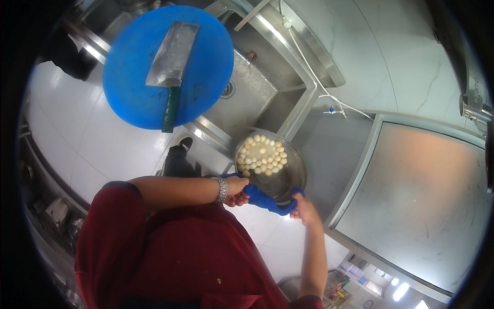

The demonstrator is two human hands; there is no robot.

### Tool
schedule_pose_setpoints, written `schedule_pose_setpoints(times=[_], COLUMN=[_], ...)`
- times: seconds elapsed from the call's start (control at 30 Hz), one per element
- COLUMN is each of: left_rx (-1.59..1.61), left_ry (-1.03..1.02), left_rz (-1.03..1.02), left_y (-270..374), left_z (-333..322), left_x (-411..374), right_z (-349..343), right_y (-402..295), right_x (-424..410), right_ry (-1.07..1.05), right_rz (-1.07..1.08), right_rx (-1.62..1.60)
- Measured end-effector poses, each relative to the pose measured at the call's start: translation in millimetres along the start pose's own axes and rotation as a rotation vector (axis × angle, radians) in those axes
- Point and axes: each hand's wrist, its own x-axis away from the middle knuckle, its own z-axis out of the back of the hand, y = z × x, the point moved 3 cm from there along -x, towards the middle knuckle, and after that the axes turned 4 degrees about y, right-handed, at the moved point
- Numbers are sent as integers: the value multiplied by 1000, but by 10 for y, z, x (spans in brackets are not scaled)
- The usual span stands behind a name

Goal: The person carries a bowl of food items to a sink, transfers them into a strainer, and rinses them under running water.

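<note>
A round metal basin [295, 170] is in front of me, tilted or seen at an angle. Inside it, many small, pale, egg-like balls [266, 158] lie crowded toward the far left side. A blue cloth [264, 199] runs along the basin's near rim. My left hand [236, 190], with a metal-link band at the wrist, grips the cloth's left part near the rim. At the right end, my right hand [304, 208] pinches the cloth against the rim. Whether fingers also reach under the basin is hidden.
A round blue cutting board [127, 77] bearing a cleaver [171, 58] with a green handle sits over a stainless-steel sink [247, 89]. Right of the basin stands a grey counter [328, 150] beside a framed, frosted panel [413, 204]. A white cord [303, 54] hangs along the wall.
</note>
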Motion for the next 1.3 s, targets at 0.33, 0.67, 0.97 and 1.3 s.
schedule_pose_setpoints(times=[0.33, 0.67, 0.97, 1.3], left_rx=[82, 127, 136, -66], left_ry=[-13, -62, -47, 40], left_rz=[26, 28, 32, -50], left_y=[6, -6, -8, -68], left_z=[-55, -46, -70, 59], left_x=[55, 3, 47, -104], right_z=[77, 69, 83, -47], right_y=[16, -117, -90, 41], right_x=[-70, 27, -13, -92], right_ry=[-20, -12, -25, -29], right_rz=[13, 21, 29, 72], right_rx=[5, -9, -16, 71])
